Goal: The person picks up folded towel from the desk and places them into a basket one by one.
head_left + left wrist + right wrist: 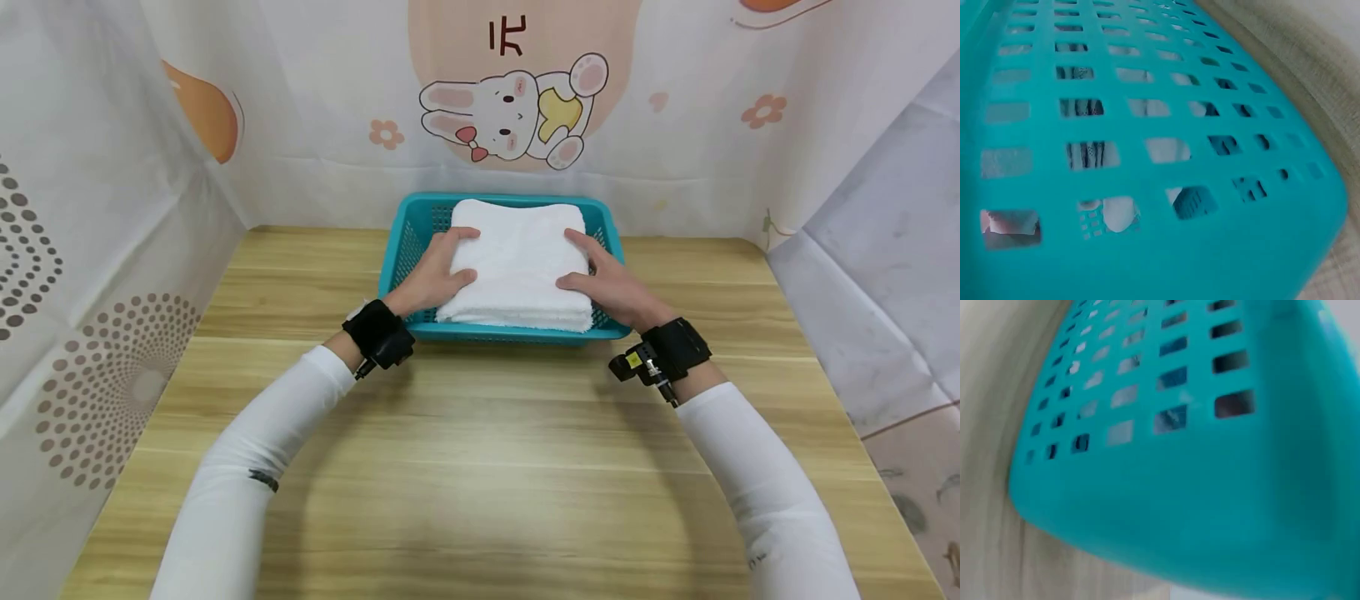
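Note:
A folded white towel [519,265] lies inside a turquoise plastic basket [510,336] at the far side of the table. Its near edge shows several layers. My left hand [437,271] grips the towel's left side, thumb and index finger on top. At the right side my right hand [611,285] holds it the same way. The other fingers of both hands are hidden down between towel and basket wall. The basket's perforated wall [1222,256] fills the left wrist view, with bits of white behind its holes. The right wrist view likewise shows mostly the basket's outer wall [1147,494].
The basket stands on a wood-grain table [495,467], close to a white curtain [315,108] with a printed rabbit. More curtain hangs along the left [97,208] and right [885,225] sides of the table.

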`<state>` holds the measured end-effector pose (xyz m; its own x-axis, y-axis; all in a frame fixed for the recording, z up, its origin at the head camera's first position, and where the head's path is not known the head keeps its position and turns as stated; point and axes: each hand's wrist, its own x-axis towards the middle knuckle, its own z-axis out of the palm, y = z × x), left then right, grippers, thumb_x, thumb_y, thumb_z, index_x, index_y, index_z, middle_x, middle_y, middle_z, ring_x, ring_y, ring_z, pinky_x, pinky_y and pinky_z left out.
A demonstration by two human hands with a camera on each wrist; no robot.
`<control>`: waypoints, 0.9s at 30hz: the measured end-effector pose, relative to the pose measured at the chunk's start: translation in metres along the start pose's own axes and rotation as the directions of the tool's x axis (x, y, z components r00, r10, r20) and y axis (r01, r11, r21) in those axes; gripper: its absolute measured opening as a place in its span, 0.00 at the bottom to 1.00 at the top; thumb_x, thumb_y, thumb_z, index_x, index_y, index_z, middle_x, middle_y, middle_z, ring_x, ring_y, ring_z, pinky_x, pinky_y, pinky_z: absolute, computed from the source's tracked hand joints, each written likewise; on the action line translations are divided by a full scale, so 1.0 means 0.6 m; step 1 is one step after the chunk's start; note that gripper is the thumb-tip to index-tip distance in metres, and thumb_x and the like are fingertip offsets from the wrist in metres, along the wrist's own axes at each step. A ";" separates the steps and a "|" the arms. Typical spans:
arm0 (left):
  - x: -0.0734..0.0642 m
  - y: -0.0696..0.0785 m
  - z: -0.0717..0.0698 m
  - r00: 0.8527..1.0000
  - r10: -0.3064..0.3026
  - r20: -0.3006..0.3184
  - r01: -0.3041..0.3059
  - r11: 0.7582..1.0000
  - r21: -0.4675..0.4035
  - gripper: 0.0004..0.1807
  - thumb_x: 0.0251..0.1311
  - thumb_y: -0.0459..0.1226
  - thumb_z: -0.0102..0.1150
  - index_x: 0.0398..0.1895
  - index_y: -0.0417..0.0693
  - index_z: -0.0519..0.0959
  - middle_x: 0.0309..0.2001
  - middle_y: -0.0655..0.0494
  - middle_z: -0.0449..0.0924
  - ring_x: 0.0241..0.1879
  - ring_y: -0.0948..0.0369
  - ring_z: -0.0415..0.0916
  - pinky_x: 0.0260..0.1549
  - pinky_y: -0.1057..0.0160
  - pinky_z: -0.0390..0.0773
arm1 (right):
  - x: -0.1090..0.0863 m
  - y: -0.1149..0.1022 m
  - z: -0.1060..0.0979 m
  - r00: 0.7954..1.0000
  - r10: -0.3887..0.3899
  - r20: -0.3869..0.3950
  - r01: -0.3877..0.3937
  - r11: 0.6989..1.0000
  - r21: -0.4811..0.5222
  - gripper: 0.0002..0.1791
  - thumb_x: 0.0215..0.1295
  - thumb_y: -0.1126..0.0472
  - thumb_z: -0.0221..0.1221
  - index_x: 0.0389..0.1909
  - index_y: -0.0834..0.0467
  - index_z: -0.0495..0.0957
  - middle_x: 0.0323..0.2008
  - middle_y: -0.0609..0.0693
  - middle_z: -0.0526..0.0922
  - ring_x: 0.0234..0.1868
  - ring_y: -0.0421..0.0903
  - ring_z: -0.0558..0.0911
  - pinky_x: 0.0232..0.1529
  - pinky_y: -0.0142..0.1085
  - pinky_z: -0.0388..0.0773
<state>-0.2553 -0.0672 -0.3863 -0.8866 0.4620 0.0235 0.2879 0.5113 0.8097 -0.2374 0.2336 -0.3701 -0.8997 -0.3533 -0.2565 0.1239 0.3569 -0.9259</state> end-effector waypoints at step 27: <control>-0.027 -0.017 0.003 0.996 -0.046 0.075 0.043 0.998 0.038 0.39 0.67 0.41 0.62 0.76 0.45 0.56 0.74 0.38 0.43 0.71 0.50 0.51 0.68 0.51 0.59 | -0.013 0.023 0.035 0.991 -0.078 -0.104 0.052 0.971 -0.235 0.37 0.73 0.58 0.58 0.78 0.53 0.54 0.76 0.56 0.53 0.65 0.55 0.64 0.64 0.50 0.64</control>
<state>-0.2435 -0.0787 -0.3960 -0.8690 0.4914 -0.0575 0.2634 0.5579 0.7870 -0.2198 0.2232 -0.3866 -0.9453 -0.2879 -0.1532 -0.0245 0.5312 -0.8469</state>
